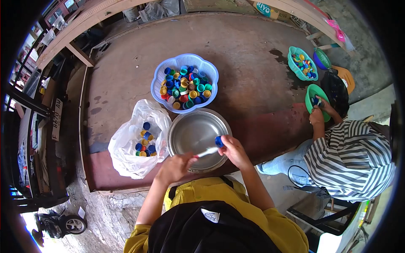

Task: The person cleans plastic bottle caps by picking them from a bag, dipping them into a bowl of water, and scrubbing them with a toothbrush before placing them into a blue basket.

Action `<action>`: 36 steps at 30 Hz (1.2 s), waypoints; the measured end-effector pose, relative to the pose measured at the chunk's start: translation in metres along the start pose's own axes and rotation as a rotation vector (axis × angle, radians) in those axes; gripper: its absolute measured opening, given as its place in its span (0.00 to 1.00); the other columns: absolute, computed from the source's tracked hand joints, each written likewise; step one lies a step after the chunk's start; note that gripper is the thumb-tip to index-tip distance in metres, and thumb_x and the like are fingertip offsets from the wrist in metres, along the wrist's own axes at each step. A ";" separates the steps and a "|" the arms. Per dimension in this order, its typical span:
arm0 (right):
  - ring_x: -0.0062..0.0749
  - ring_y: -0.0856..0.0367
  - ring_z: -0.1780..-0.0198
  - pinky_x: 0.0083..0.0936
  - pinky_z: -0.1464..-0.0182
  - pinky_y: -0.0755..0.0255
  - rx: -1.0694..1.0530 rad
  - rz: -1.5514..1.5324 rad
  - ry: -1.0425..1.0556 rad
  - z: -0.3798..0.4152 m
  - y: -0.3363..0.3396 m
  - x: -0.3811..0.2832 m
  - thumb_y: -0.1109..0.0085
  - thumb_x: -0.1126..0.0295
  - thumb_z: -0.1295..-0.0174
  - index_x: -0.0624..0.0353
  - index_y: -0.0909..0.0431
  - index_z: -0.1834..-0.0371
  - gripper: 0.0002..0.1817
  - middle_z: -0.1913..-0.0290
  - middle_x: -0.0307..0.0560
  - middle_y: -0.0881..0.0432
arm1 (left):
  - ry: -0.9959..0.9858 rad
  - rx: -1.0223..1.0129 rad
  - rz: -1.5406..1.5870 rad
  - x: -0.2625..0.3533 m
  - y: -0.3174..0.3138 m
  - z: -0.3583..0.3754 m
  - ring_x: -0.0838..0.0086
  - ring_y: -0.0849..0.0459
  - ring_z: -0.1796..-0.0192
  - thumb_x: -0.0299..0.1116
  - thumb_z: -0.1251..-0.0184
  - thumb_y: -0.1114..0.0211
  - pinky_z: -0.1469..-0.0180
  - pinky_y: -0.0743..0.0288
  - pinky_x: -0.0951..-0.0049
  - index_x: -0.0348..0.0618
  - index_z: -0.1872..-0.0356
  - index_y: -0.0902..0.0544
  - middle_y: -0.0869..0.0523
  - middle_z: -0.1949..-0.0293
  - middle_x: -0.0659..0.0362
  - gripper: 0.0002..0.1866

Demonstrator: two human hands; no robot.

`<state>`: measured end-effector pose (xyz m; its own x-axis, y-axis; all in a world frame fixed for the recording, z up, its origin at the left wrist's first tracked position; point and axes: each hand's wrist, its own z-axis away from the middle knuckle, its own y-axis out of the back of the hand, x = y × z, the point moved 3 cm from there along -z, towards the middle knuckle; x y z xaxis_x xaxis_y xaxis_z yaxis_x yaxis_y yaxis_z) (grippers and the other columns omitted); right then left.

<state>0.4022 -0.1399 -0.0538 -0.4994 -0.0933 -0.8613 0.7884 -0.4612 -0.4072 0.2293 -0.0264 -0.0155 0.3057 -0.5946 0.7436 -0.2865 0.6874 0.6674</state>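
Note:
Over the metal bowl [190,130], my right hand [234,152] holds a blue bottle cap [219,141] between its fingers. My left hand [175,168], slightly blurred, is closed on a small knife with a pale blade [207,152] and a red part by the fingers. The blade points at the cap, close to it. Behind the bowl stands a blue-violet plastic basket [213,76] full of caps of several colours. An open white plastic bag [122,145] to the left holds blue, yellow and other caps.
At the right, a person in a striped top [350,162] works over a green bowl [313,89]. Near them are a turquoise basket of caps [291,63] and a black bag [335,92]. A wooden beam [84,25] runs along the table's far side.

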 end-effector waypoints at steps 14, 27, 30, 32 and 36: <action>0.27 0.22 0.71 0.24 0.66 0.30 -0.232 0.951 0.073 -0.011 0.005 -0.027 0.43 0.69 0.42 0.66 0.24 0.68 0.09 0.72 0.49 0.19 | 0.024 -0.060 0.046 -0.003 -0.011 0.010 0.50 0.21 0.72 0.43 0.33 0.49 0.70 0.29 0.58 0.45 0.59 0.23 0.20 0.77 0.46 0.14; 0.20 0.27 0.71 0.19 0.67 0.31 -0.269 0.856 0.161 -0.054 -0.045 -0.049 0.42 0.72 0.44 0.62 0.27 0.68 0.06 0.74 0.39 0.24 | 0.273 0.152 0.238 -0.006 0.019 0.047 0.46 0.26 0.72 0.37 0.32 0.49 0.71 0.35 0.59 0.37 0.64 0.26 0.26 0.78 0.40 0.12; 0.14 0.29 0.70 0.13 0.66 0.31 -0.378 0.674 0.020 -0.053 -0.043 -0.043 0.41 0.76 0.46 0.62 0.28 0.65 0.08 0.72 0.35 0.27 | 0.283 0.232 0.364 -0.006 0.030 0.064 0.49 0.28 0.76 0.36 0.33 0.49 0.72 0.35 0.62 0.35 0.65 0.26 0.27 0.80 0.41 0.12; 0.26 0.27 0.60 0.24 0.56 0.30 -0.373 0.928 0.011 -0.051 -0.042 -0.036 0.40 0.78 0.51 0.62 0.28 0.64 0.11 0.60 0.44 0.28 | 0.338 0.318 0.474 -0.025 0.032 0.089 0.79 0.35 0.80 0.32 0.34 0.47 0.76 0.40 0.74 0.33 0.68 0.27 0.29 0.84 0.61 0.10; 0.49 0.35 0.45 0.41 0.41 0.42 -0.073 1.687 0.615 -0.038 -0.080 -0.031 0.38 0.76 0.57 0.56 0.29 0.58 0.20 0.47 0.52 0.35 | 0.334 0.798 0.681 -0.056 0.054 0.141 0.87 0.40 0.78 0.30 0.33 0.47 0.77 0.46 0.83 0.40 0.72 0.30 0.33 0.81 0.71 0.08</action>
<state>0.3688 -0.0664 -0.0063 0.9553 -0.0576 -0.2899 0.2749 -0.1878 0.9430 0.0683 -0.0149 -0.0158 0.0570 0.0322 0.9979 -0.9561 0.2896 0.0452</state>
